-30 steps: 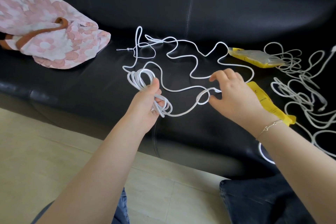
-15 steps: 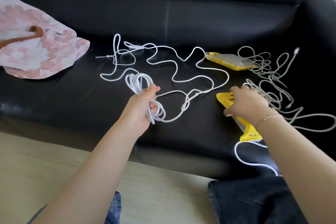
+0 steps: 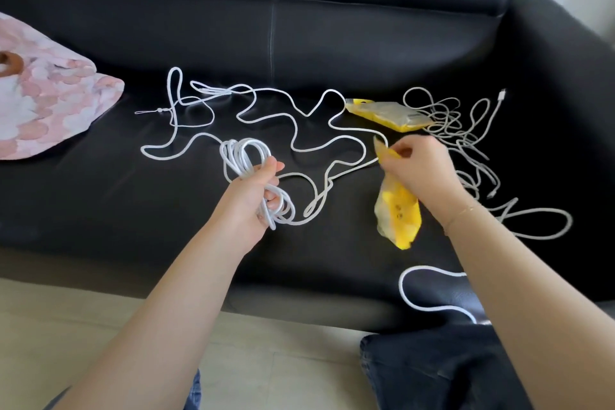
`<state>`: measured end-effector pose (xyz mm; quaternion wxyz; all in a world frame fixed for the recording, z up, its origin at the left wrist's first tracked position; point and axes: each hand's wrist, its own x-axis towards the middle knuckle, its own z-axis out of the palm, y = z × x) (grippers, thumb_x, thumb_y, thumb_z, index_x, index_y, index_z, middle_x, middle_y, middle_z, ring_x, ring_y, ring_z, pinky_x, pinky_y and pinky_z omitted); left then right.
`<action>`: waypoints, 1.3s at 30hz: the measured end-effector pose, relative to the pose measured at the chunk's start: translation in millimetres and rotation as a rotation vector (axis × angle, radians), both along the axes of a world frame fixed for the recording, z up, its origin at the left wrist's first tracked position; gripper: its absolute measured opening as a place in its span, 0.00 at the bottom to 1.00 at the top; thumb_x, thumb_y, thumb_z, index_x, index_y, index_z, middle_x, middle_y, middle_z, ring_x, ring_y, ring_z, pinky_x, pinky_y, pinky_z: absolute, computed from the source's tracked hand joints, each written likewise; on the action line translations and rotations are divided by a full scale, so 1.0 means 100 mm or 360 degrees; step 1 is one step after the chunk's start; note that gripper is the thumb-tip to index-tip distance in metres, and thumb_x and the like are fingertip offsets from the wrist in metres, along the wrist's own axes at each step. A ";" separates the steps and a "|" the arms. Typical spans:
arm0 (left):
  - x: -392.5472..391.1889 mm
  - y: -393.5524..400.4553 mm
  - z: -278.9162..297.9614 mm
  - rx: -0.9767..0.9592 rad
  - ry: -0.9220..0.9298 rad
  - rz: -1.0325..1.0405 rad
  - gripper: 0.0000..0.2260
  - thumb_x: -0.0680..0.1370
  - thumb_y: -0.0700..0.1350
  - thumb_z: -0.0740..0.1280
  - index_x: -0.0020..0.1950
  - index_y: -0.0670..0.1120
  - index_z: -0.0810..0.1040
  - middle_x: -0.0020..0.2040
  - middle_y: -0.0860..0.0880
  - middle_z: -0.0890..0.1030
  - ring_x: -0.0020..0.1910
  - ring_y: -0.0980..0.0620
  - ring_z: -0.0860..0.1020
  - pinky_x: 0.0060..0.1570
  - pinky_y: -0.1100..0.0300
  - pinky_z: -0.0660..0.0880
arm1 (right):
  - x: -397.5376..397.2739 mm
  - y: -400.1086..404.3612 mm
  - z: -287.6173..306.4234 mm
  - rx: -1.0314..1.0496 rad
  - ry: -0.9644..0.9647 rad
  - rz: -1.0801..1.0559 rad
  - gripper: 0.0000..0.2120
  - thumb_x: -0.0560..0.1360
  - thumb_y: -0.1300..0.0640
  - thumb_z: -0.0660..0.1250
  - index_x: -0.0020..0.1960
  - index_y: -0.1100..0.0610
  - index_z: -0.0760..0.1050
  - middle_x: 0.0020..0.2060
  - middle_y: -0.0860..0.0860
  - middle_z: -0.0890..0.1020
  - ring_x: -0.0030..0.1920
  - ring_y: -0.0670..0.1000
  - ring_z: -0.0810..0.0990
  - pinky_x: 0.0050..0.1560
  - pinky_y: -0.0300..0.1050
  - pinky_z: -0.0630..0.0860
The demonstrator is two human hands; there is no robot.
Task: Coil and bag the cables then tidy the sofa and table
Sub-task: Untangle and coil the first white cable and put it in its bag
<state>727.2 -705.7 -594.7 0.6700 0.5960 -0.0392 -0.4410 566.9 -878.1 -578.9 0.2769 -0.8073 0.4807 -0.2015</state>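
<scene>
Nearest the viewer, on the front edge of the black sofa (image 3: 100, 210), a loop of white cord (image 3: 419, 289) curls beside the right forearm and a dark denim knee (image 3: 442, 373). Farther onto the sofa seat, the left hand (image 3: 248, 200) has its grip wrapped around a coiled bundle of white cable (image 3: 244, 160), loops sticking out above and below the fist; the uncoiled rest of that cable trails loosely across the seat toward the sofa back. To the right of the bundle, the right hand (image 3: 419, 170) pinches the top edge of a yellow plastic bag (image 3: 399, 213), which hangs lifted off the seat below the fingers. Beyond that hand, closer to the sofa back, a second yellow bag (image 3: 386, 115) lies flat on the seat, touching a tangled pile of thin grey-white cables (image 3: 466, 140) spread toward the sofa's right arm. At the sofa's far left lies a pink patterned fabric bag (image 3: 50, 103).
</scene>
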 end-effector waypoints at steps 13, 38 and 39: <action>-0.06 0.10 0.18 0.0050 -0.0044 -0.0001 0.10 0.82 0.50 0.63 0.49 0.45 0.79 0.31 0.52 0.70 0.23 0.58 0.65 0.37 0.61 0.65 | 0.13 -0.02 0.15 0.0984 -0.1260 -0.0130 0.14 0.78 0.69 0.59 0.63 0.66 0.72 0.47 0.58 0.80 0.48 0.55 0.80 0.48 0.38 0.79; 0.29 0.59 0.29 0.0207 -0.0618 0.0330 0.09 0.81 0.49 0.66 0.50 0.44 0.78 0.38 0.49 0.73 0.23 0.58 0.66 0.30 0.65 0.68 | 0.34 0.78 0.12 0.0602 0.0246 0.1311 0.16 0.79 0.52 0.66 0.35 0.59 0.79 0.29 0.45 0.80 0.30 0.38 0.75 0.34 0.28 0.69; 0.29 0.60 0.28 0.0270 -0.0729 0.0289 0.09 0.81 0.49 0.65 0.52 0.44 0.79 0.39 0.49 0.74 0.25 0.57 0.67 0.32 0.64 0.69 | 0.34 0.77 0.10 0.0666 0.0192 0.1322 0.14 0.79 0.54 0.66 0.38 0.60 0.80 0.32 0.48 0.82 0.33 0.39 0.77 0.37 0.29 0.71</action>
